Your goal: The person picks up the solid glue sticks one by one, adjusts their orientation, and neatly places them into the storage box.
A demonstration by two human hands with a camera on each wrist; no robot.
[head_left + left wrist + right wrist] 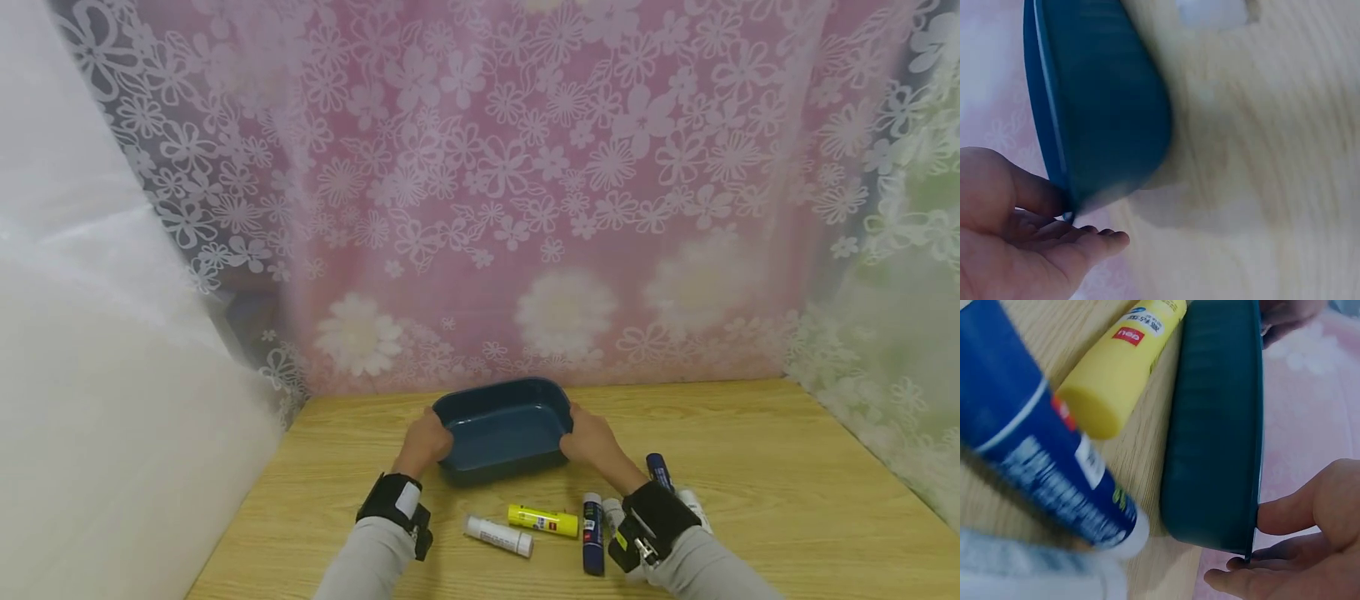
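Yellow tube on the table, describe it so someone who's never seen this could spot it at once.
On the wooden table, look for the dark teal tray gripped by the left hand and the right hand. On its near side, the yellow tube lies between a white tube to its left and a dark blue tube to its right. Among these tubes, it alone is yellow.

1. Your head view looks forward and down from above the wooden table (765,467), far enough back to frame the flowered curtain (562,200) behind it.
2. Your left wrist view looks from close beside your left hand (1019,231), rolled sideways, the curtain at left.
3. Your right wrist view, also close to your right hand (1310,540), has the curtain at right.
4. All three share the blue tray (502,433).
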